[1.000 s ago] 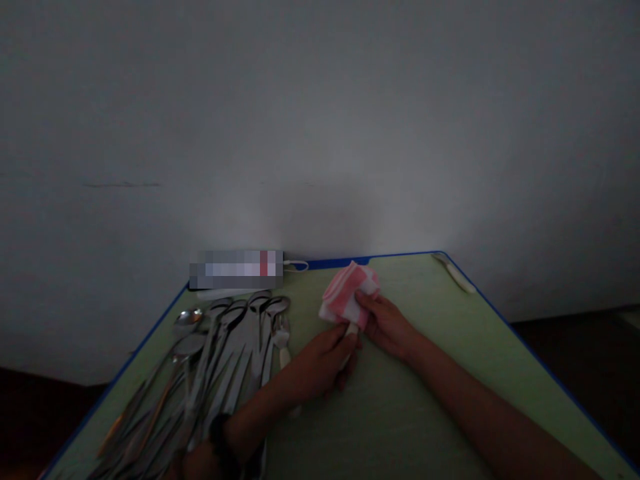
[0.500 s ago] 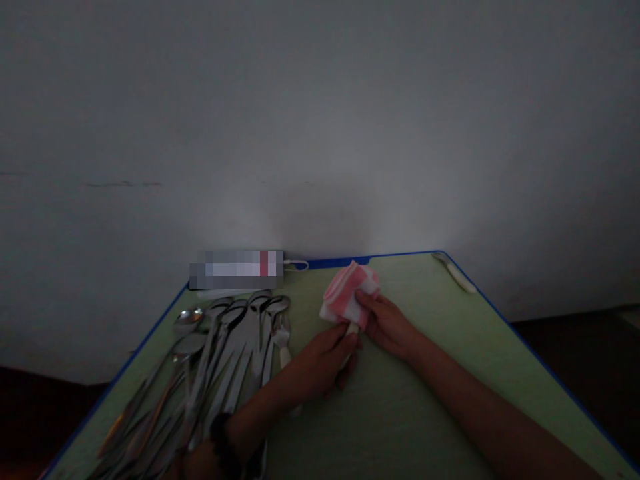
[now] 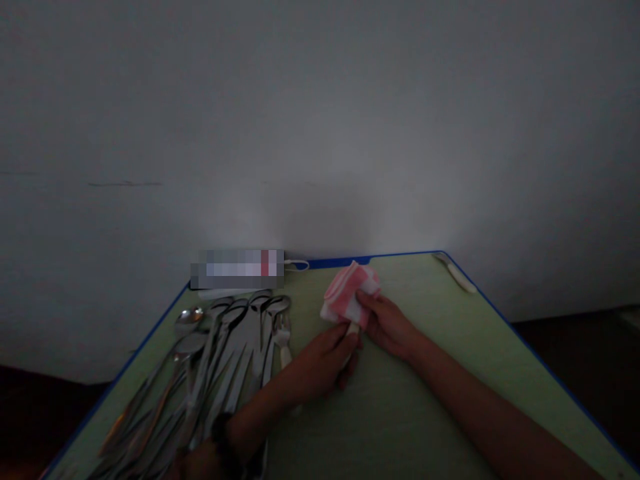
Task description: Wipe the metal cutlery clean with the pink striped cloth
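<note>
A pale handle point(image 3: 353, 329) points up from my left hand point(image 3: 327, 360), whose fingers are wrapped round it. Its upper end goes into a folded pink-and-white cloth point(image 3: 345, 293), so the head of the utensil is hidden. My right hand point(image 3: 387, 323) pinches the cloth from the right, thumb on top. To the left lie several metal spoons point(image 3: 235, 312) and other cutlery, spread over the table. A fork with a pale handle point(image 3: 283, 337) is at the right edge of that group, near my left forearm.
The green table point(image 3: 410, 413) has a blue rim and stands against a grey wall. At its back right corner lies another utensil with a white handle point(image 3: 460, 277). A blurred-out box point(image 3: 237, 270) with a white cord loop sits at the back left.
</note>
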### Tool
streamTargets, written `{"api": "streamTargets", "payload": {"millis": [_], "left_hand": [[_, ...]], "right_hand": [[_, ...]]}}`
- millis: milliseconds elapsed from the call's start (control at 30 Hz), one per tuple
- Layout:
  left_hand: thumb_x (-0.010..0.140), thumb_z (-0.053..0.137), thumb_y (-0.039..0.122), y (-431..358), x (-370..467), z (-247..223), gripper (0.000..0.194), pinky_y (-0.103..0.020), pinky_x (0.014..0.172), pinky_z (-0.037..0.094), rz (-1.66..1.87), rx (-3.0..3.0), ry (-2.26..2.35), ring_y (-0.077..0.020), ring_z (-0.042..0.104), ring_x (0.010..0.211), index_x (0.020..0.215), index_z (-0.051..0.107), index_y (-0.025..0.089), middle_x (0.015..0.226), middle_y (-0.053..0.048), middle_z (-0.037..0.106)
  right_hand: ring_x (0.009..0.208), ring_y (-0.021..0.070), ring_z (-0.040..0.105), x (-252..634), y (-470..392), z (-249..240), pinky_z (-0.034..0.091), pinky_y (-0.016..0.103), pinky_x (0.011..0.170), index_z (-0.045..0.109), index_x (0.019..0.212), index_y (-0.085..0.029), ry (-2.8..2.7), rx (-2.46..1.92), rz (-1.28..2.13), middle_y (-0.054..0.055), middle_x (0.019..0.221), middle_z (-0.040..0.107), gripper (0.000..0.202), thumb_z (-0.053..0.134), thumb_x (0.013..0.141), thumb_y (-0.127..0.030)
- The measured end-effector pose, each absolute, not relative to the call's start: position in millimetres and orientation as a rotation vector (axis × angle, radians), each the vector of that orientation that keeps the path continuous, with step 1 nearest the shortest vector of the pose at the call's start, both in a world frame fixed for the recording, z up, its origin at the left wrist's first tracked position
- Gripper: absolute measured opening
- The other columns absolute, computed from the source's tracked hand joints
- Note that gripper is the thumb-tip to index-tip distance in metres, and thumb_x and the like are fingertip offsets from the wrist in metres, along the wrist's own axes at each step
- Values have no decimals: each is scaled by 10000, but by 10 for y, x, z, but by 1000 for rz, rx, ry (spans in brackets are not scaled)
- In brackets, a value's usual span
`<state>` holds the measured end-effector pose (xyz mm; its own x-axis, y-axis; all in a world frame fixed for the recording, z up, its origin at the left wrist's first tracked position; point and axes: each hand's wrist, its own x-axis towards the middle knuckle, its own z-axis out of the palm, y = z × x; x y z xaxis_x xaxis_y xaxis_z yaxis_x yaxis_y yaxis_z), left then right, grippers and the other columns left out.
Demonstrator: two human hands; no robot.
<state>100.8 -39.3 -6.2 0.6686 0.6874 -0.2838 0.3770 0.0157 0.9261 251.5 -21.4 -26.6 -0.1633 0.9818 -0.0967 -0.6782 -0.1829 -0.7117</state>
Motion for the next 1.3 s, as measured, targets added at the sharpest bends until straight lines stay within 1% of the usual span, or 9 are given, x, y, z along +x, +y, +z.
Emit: {"api": "streamTargets", "payload": {"millis": [167,300,400,600,767,867,967,1133,1300], "left_hand": [[887,279,469,-392,997,-72,323,-168,319,306,320,1626,881,-66,373,357,836,433,190,540,65,463],[885,284,470,-392,996,-59,327,-169,321,316,312,1628,888,-73,399,376,822,437,188,544,60,463],[879,296,475,-395,1004,-46,325,-168,316,318,285,1607,899,-73,410,371,819,434,187,548,58,473],[880,304,470,-393,1007,-85,322,-159,323,302,317,1613,903,-61,384,358,804,433,185,534,65,461],[878,301,470,-404,1013,-71,327,-172,326,320,316,1615,904,-72,408,371,813,443,183,541,60,471],[873,304,474,-410,1021,-45,324,-174,319,319,304,1607,907,-74,406,371,821,442,185,552,59,474],[867,322,469,-408,1021,-39,304,-169,312,316,304,1600,905,-74,415,385,832,434,188,589,52,484],[877,306,457,-403,1008,-60,296,-161,314,319,312,1608,903,-73,402,370,839,426,190,537,62,461],[876,305,462,-398,1009,-62,303,-161,313,327,303,1614,917,-74,414,378,815,421,189,556,53,479]], "right_hand": [[776,159,614,2509,-206,-269,457,304,777,598,877,-130,-601,-662,1671,42,804,674,228,660,706,-268],[784,158,615,2506,-200,-278,453,304,780,604,894,-131,-610,-663,1660,44,822,676,257,669,696,-281],[765,155,617,2508,-204,-280,453,300,770,607,886,-129,-616,-664,1660,43,811,677,246,665,701,-281],[747,164,618,2512,-203,-298,458,310,751,607,843,-132,-625,-667,1665,41,762,677,223,662,703,-295],[785,170,616,2509,-199,-289,458,314,765,601,881,-133,-612,-669,1666,48,813,676,257,671,692,-293],[802,166,612,2506,-207,-271,456,308,775,596,896,-136,-592,-668,1656,47,835,673,255,666,699,-281],[800,163,608,2503,-212,-264,461,304,765,591,883,-142,-575,-671,1655,41,816,669,237,646,719,-304],[789,156,605,2503,-202,-280,462,300,766,585,860,-144,-564,-665,1656,38,815,666,217,632,735,-316],[797,167,606,2506,-208,-278,469,305,753,586,882,-140,-574,-672,1661,46,818,666,226,626,742,-312]]}}
